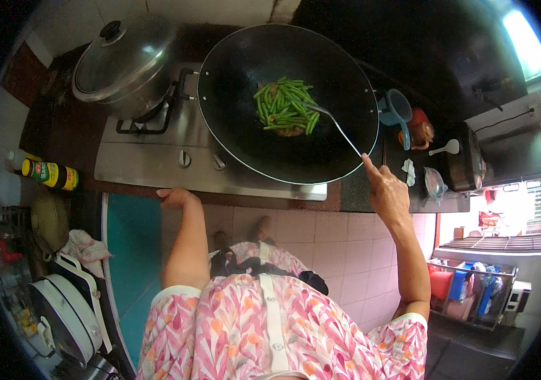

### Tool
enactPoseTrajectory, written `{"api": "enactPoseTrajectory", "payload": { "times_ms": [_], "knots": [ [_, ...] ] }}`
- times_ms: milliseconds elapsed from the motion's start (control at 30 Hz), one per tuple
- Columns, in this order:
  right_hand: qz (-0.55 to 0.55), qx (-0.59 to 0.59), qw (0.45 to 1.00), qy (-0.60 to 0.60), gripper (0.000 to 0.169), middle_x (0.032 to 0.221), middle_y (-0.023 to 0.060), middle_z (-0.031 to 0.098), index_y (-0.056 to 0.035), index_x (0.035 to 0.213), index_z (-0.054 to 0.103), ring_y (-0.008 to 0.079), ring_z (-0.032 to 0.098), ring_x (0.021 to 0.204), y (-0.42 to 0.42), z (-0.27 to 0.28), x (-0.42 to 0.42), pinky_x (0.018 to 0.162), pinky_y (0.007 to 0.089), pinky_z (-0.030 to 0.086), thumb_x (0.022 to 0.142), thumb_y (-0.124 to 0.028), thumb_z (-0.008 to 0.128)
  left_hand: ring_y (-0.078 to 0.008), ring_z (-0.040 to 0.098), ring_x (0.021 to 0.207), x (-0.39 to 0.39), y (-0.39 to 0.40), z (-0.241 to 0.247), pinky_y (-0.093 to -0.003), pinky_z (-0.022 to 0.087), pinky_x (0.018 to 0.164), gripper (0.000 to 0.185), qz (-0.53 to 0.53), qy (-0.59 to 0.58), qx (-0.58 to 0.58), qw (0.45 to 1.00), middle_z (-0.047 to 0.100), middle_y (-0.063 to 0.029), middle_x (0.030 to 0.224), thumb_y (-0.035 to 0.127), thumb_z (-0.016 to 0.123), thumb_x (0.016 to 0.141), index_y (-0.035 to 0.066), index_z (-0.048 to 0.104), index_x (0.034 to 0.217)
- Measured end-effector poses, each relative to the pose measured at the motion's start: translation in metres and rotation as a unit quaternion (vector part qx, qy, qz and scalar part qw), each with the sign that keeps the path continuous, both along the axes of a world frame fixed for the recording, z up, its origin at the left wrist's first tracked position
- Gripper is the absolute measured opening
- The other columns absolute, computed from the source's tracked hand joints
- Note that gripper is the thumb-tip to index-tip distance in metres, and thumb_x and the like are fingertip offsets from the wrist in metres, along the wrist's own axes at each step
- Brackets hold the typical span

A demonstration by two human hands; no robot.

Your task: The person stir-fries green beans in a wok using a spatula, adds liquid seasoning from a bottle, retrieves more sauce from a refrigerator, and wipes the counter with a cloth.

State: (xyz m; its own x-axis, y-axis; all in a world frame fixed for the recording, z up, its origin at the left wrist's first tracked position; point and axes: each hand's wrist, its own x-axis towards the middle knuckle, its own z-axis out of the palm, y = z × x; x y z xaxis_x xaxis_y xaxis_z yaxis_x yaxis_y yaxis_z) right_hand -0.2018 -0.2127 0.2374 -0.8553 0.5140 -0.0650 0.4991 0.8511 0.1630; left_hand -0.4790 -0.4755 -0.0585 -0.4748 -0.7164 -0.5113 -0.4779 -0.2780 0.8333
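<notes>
A large black wok [246,147] sits on the steel gas stove [142,164]. Cut green beans [280,104] lie heaped in the wok's middle, with some brown pieces, probably meat, among them. My right hand [386,192] grips a metal spatula [344,135] beyond the wok's right rim, index finger stretched along the handle. The spatula's blade touches the right side of the beans and is partly covered by them. My left hand [180,195] is at the counter's front edge, below the stove knobs; its fingers are partly hidden, so its grip is unclear.
A lidded steel pot [125,71] stands on the left burner. Right of the wok are a blue handled strainer [396,109], a white rice paddle [446,148] and a crumpled tissue [408,172]. A yellow-labelled bottle [51,175] and a white-rimmed pan [64,318] are at left.
</notes>
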Motion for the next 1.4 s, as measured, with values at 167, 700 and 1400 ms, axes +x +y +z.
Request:
{"api": "enactPoseTrajectory", "payload": {
  "times_ms": [167, 700, 1400],
  "knots": [
    [0.082, 0.100, 0.987, -0.090, 0.064, 0.081, 0.0125, 0.056, -0.0149, 0.133, 0.041, 0.0237, 0.060, 0.070, 0.006, -0.010, -0.010, 0.059, 0.0331, 0.051, 0.073, 0.001, 0.057, -0.0421, 0.051, 0.104, 0.001, 0.003, 0.017, -0.0477, 0.048, 0.086, 0.053, 0.025, 0.010, 0.015, 1.000, 0.046, -0.0333, 0.115, 0.036, 0.040, 0.094, -0.009, 0.030, 0.121],
    [0.103, 0.099, 0.986, -0.082, 0.062, 0.082, 0.0113, 0.056, -0.0170, 0.133, 0.040, 0.0218, 0.059, 0.069, 0.054, -0.008, -0.034, 0.060, 0.0308, 0.049, 0.075, 0.000, 0.053, -0.0426, 0.047, 0.110, 0.008, 0.016, 0.054, -0.0477, 0.041, 0.094, 0.060, 0.004, -0.035, 0.032, 0.999, 0.042, -0.0315, 0.123, 0.043, 0.036, 0.093, -0.008, 0.028, 0.124],
    [0.192, 0.130, 0.967, -0.107, 0.061, 0.083, 0.0096, 0.053, -0.0118, 0.133, 0.039, 0.0205, 0.056, 0.075, 0.057, 0.011, -0.029, 0.063, 0.0308, 0.047, 0.075, -0.004, 0.057, -0.0396, 0.045, 0.111, 0.007, 0.009, 0.048, -0.0458, 0.040, 0.095, 0.059, 0.005, -0.003, 0.065, 0.998, 0.036, -0.0311, 0.126, 0.040, 0.034, 0.095, -0.008, 0.021, 0.127]
  ]
}}
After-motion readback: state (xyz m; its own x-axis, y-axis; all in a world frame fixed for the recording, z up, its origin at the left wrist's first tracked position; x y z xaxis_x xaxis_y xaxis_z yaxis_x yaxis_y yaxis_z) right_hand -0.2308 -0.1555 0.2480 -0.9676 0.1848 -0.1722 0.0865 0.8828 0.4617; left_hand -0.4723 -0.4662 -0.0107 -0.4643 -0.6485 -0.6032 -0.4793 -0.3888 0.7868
